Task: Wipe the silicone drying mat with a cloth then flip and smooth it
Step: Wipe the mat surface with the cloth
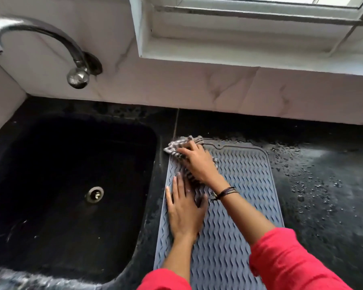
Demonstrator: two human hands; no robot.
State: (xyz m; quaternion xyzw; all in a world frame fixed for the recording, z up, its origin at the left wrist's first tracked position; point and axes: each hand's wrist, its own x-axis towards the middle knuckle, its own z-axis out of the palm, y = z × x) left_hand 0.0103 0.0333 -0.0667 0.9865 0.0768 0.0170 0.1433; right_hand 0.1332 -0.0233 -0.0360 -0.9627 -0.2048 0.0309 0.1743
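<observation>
A grey silicone drying mat [239, 185] with wavy ridges lies flat on the black countertop, just right of the sink. A grey striped cloth [181, 146] is bunched at the mat's far left corner and trails back under my arm. My right hand [197, 162] presses down on the cloth with its fingers curled over it. My left hand [183, 208] lies flat and spread on the mat's left side, nearer to me, holding nothing. Part of the cloth is hidden beneath my right hand and wrist.
A black sink [71, 185] with a metal drain [94, 194] lies to the left. A chrome tap [40, 45] juts from the marble wall above it. Water drops speckle the black countertop [323, 185] to the right. A white window sill [239, 51] overhangs the back.
</observation>
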